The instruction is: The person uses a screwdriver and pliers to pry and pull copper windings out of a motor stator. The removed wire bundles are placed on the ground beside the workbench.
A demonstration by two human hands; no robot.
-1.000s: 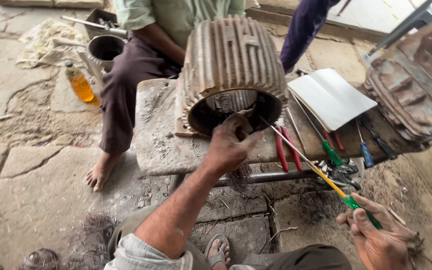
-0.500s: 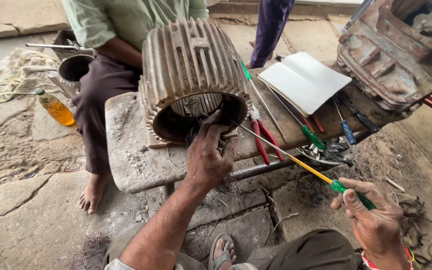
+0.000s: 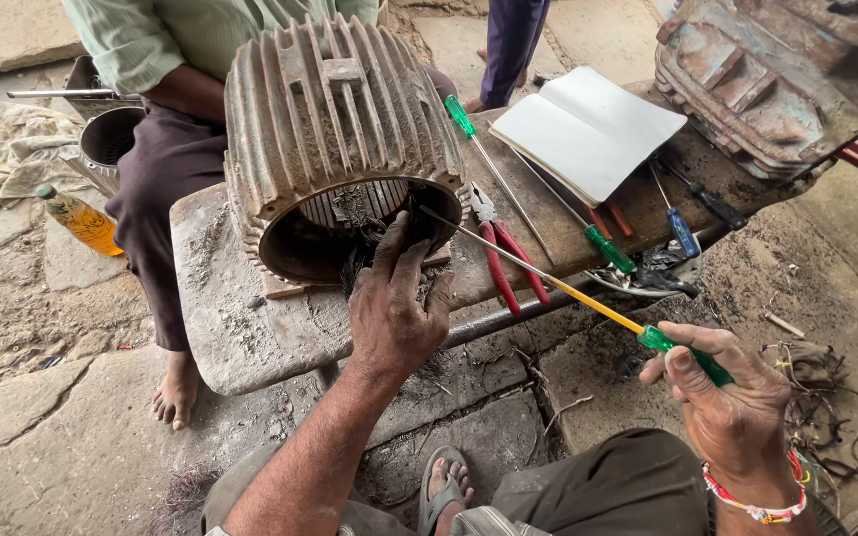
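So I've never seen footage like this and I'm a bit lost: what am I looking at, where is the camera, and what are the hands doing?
The camera sits on a person's head and looks down at their own two bare hands. The left hand reaches into the open mouth of a big ribbed metal motor housing lying on a worn bench, touching the dark wires inside. The right hand holds a long screwdriver by its green handle, its tip pointing into the housing. Also on the bench: red-handled pliers, more screwdrivers, an open notebook. Another person sits at the far side. A bottle of orange liquid stands on the ground.
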